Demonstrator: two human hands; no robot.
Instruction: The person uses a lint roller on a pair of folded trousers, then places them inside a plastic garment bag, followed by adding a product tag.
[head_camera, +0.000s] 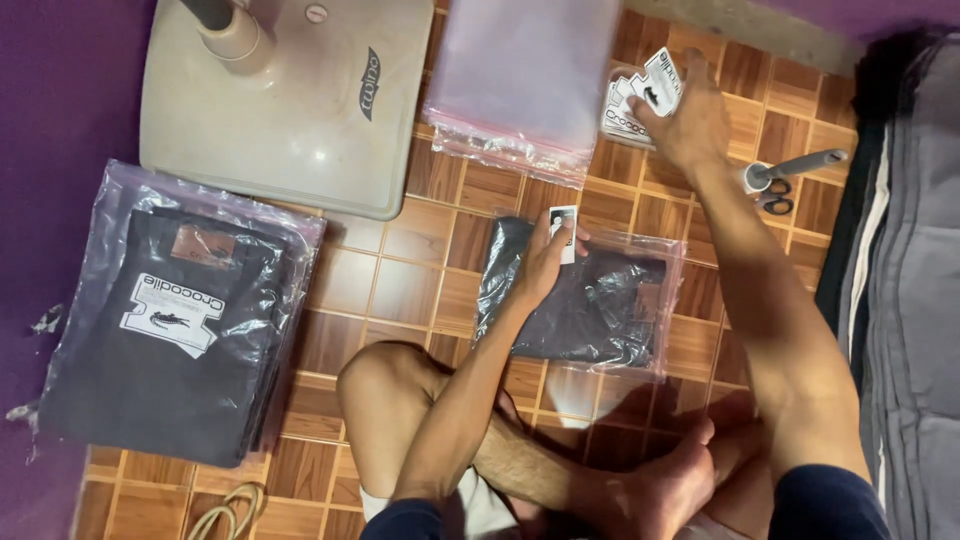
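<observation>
Bagged trousers (590, 300) centre floor; bag stack (520, 80) behind; fan base (300, 110) behind-left; bagged pile (180, 310) left; scissors (775, 195) right.

Left hand (545, 262) pins tag (563, 232) on bagged jeans (590, 300); right hand (690, 120) grips cards (640, 100).

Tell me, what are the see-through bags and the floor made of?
The bags look like thin clear plastic: glossy, crinkly, showing what is behind them. The floor looks like glossy brown wood-pattern tile or vinyl; which one, the picture cannot settle.

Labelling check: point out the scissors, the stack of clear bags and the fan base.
scissors (775, 196), head view, on the dark handles.
stack of clear bags (520, 75), head view, middle of the top bag.
fan base (300, 100), head view, flat beige top.
</observation>
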